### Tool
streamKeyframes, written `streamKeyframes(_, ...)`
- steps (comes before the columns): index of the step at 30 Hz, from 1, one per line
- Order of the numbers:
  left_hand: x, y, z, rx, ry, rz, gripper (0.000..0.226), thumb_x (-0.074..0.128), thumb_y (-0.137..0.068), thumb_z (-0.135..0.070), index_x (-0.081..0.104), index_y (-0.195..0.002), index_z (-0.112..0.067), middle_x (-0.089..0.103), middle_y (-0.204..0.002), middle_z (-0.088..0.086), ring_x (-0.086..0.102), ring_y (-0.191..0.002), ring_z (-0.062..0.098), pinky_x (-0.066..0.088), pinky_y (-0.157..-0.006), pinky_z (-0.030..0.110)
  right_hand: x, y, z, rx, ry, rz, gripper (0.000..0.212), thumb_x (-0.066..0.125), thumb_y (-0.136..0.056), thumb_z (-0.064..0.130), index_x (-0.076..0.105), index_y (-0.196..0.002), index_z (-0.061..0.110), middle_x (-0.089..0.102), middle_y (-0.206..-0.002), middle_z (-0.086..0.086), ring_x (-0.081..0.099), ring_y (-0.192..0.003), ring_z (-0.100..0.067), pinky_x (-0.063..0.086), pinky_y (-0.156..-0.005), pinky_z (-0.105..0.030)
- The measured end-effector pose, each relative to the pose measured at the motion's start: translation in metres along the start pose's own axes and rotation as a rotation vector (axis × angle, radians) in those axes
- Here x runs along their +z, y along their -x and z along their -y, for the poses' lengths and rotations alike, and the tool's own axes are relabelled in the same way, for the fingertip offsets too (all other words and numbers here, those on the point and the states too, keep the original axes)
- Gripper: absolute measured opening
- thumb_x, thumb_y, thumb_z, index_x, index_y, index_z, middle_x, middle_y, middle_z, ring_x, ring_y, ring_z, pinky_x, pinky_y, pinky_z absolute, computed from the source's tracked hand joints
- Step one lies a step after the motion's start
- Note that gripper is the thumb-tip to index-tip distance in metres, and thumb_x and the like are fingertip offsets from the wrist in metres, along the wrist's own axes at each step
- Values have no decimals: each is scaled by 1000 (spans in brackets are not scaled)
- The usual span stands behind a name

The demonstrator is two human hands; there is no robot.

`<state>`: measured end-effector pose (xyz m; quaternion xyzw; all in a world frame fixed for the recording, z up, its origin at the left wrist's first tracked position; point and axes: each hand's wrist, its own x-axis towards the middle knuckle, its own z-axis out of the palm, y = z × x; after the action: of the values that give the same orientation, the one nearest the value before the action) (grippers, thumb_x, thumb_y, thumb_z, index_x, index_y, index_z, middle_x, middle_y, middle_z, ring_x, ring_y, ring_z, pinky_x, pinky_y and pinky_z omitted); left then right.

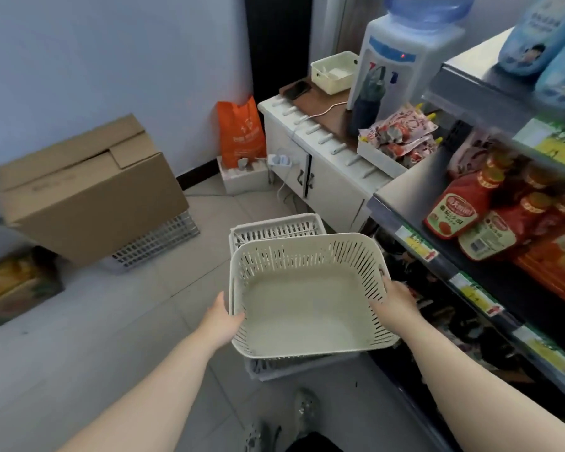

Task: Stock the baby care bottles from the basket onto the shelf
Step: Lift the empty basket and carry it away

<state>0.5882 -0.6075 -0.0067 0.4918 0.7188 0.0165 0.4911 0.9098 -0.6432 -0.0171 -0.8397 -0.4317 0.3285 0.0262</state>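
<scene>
Two hands hold one cream basket (307, 256) by its side walls: the left hand (224, 318) at the near left corner, the right hand (395, 300) on the right rim, fingers wrapped round the plastic. One grey crate (274, 228) sits on the floor directly beneath. Two blue baby care bottles (532, 44) sit near the front edge of the top shelf (463, 89), above red ketchup bottles (460, 207). One cardboard box (85, 190) rests far left.

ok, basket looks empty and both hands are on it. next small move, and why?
Probably set the basket down on the slatted crate just beneath it. It holds nothing, the left hand and right hand each grip a side wall, and blue baby care bottles stand on the top shelf, so stocking looks done.
</scene>
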Motion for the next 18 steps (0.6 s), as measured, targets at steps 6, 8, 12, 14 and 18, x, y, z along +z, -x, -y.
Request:
streamKeyframes(6,15,-16,-1,-131,208,5,49,55,-94,-16,36,-138,-8,55,-132,10,56,-110,26,42,-94,32,8,-25,-4,73,-290,47,73,60,-88,19,21,-149,23,56,-129,-10,58,-110,-30,50,-83,-36)
streamKeyframes(8,21,-23,3,-160,336,28,34,55,-92,-11,49,-126,-7,64,-117,10,62,-95,24,48,-84,30,9,-33,-6,143,-320,63,71,54,-91,14,16,-151,14,56,-127,-13,58,-109,-33,48,-79,-35)
streamKeyframes(12,24,-33,7,-227,494,44,25,53,-91,-5,62,-114,-3,71,-96,12,68,-88,25,51,-77,30,10,-45,-7,149,-316,-19,25,43,-87,6,58,-108,8,66,-96,-11,61,-81,-29,55,-72,-40)
streamKeyframes(14,21,-33,5,-233,527,20,20,50,-92,-3,63,-107,-6,70,-90,11,68,-84,25,51,-73,30,9,-49,-4,117,-294,-53,24,41,-86,7,62,-98,11,67,-89,-10,61,-76,-28,54,-65,-36)
streamKeyframes(18,8,-35,4,-264,612,-90,19,47,-92,-2,61,-103,1,68,-91,22,67,-79,31,53,-66,32,2,-54,12,94,-224,-74,22,43,-87,6,62,-96,8,64,-86,-10,59,-75,-29,44,-58,-29)
